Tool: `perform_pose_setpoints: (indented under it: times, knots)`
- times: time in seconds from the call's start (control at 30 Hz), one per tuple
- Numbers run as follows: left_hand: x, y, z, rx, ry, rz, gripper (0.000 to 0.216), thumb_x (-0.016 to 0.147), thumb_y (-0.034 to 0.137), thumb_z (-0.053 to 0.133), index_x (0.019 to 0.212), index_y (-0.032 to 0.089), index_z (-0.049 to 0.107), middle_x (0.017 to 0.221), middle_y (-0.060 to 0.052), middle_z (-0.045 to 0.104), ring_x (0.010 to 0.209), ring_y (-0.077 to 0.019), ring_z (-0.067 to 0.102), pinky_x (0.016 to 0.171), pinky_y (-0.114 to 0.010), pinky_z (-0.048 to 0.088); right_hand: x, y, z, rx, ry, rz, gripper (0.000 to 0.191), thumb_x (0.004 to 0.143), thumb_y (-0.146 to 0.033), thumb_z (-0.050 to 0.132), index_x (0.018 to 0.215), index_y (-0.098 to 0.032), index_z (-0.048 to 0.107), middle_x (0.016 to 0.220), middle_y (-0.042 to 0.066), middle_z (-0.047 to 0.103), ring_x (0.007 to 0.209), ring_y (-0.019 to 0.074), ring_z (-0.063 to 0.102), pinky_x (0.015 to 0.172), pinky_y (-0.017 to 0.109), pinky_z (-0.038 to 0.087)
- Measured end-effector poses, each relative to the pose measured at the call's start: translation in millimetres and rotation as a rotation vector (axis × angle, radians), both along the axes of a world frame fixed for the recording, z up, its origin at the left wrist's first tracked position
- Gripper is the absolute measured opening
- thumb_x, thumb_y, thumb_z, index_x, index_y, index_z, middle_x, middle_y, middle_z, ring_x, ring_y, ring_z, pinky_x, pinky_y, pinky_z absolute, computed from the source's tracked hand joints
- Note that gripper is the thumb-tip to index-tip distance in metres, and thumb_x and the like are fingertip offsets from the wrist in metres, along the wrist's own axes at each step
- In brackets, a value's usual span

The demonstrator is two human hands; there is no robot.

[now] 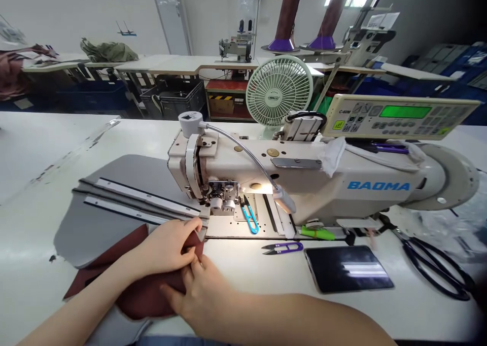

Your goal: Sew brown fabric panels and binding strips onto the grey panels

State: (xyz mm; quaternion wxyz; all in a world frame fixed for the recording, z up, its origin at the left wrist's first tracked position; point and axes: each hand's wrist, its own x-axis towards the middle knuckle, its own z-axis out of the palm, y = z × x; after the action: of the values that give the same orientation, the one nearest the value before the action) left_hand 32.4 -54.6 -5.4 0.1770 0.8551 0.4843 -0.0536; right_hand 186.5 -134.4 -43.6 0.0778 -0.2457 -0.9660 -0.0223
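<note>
A dark red piece of fabric (137,298) lies on the white table in front of the BAOMA sewing machine (304,178). My left hand (167,247) rests on top of the fabric, fingers curled and pinching its edge close to the presser foot (220,204). My right hand (203,290) grips the same fabric edge from below and to the right, thumb pressed against it. Both hands sit just left of the needle plate (236,227), lit by the machine's gooseneck lamp (283,199).
A grey guide plate with metal strips (125,199) lies left of the needle. Blue thread snips (249,219), purple snips (283,247), a dark tablet (348,268) and black scissors (437,267) lie to the right. A fan (279,91) and control panel (399,116) stand behind.
</note>
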Motion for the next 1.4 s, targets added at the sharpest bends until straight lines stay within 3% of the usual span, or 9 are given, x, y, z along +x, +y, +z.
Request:
perform_pose_setpoints:
  times: [0.07,0.13,0.27,0.37,0.63,0.8,0.9,1.17,1.4]
  knots:
    - [-5.2,3.5,-6.0,-0.020,-0.022,0.058,0.048,0.081,0.020,0.054,0.129,0.024,0.050,0.096,-0.003,0.070,0.089,-0.0246,0.066,0.077,-0.035,0.049,-1.1,-0.5,-0.9,0.022,-0.007,-0.010,0.043,0.094,-0.036,0.053,0.132,-0.018,0.055,0.114,0.025,0.069,0.107,0.0366,0.065,0.086,0.048,0.044]
    - [-6.8,5.2,-12.0,0.006,-0.004,0.068,0.060,0.079,0.016,0.054,0.138,0.026,0.045,0.117,-0.006,0.067,0.099,-0.0254,0.066,0.085,-0.038,0.050,-2.0,-1.1,-0.9,0.036,-0.016,-0.028,0.041,0.095,-0.038,0.051,0.131,-0.019,0.056,0.124,0.028,0.064,0.114,0.0387,0.063,0.087,0.048,0.043]
    - [-5.9,2.7,-21.8,0.118,-0.008,0.003,0.067,0.078,0.012,0.054,0.143,0.025,0.047,0.140,-0.009,0.053,0.115,-0.0252,0.060,0.093,-0.037,0.052,-2.5,-0.4,2.1,0.049,-0.019,-0.035,0.037,0.094,-0.036,0.052,0.126,-0.019,0.057,0.120,0.028,0.066,0.110,0.0384,0.065,0.087,0.046,0.043]
    - [-8.1,0.9,-25.1,0.190,-0.037,-0.046,0.067,0.077,0.010,0.054,0.143,0.023,0.049,0.141,-0.009,0.052,0.127,-0.0266,0.050,0.097,-0.037,0.053,-1.7,1.2,4.4,0.082,-0.007,-0.029,0.035,0.093,-0.036,0.052,0.123,-0.018,0.058,0.116,0.027,0.068,0.107,0.0373,0.066,0.088,0.046,0.043]
    - [-9.4,1.4,-25.6,0.227,-0.063,-0.102,0.056,0.080,0.009,0.053,0.134,0.022,0.059,0.142,-0.008,0.053,0.125,-0.0273,0.046,0.105,-0.043,0.049,-1.7,0.5,0.6,0.053,0.012,-0.028,0.034,0.093,-0.034,0.053,0.123,-0.017,0.057,0.116,0.027,0.067,0.105,0.0345,0.065,0.086,0.047,0.044]
    - [-2.1,0.4,-16.1,0.205,0.021,-0.030,0.055,0.080,0.012,0.052,0.136,0.014,0.056,0.140,-0.010,0.053,0.124,-0.0279,0.046,0.104,-0.042,0.050,-1.5,-1.0,-3.2,0.032,0.030,-0.029,0.035,0.093,-0.033,0.052,0.124,-0.016,0.057,0.118,0.029,0.065,0.109,0.0370,0.064,0.083,0.046,0.045]
    - [-1.6,-0.3,-7.6,0.159,0.047,-0.061,0.054,0.083,0.009,0.046,0.136,0.016,0.056,0.142,-0.009,0.052,0.125,-0.0256,0.046,0.108,-0.040,0.047,-0.2,-2.2,0.5,0.017,0.012,-0.040,0.035,0.097,-0.034,0.050,0.126,-0.016,0.056,0.130,0.031,0.060,0.119,0.0380,0.060,0.084,0.044,0.046]
    - [2.4,-9.3,-10.1,0.163,0.129,-0.066,0.061,0.084,0.007,0.044,0.144,0.013,0.050,0.143,-0.012,0.052,0.121,-0.0267,0.048,0.096,-0.036,0.054,-0.7,-3.6,4.5,-0.009,0.007,-0.066,0.037,0.095,-0.033,0.052,0.126,-0.014,0.055,0.127,0.032,0.061,0.120,0.0400,0.061,0.086,0.046,0.046]
    - [5.7,9.3,-9.6,0.121,0.048,-0.046,0.058,0.084,0.007,0.042,0.140,0.014,0.053,0.137,-0.012,0.056,0.124,-0.0266,0.048,0.096,-0.037,0.052,3.1,10.9,12.7,-0.093,-0.087,-0.042,0.034,0.096,-0.032,0.052,0.126,-0.019,0.060,0.126,0.027,0.064,0.122,0.0384,0.059,0.084,0.046,0.047]
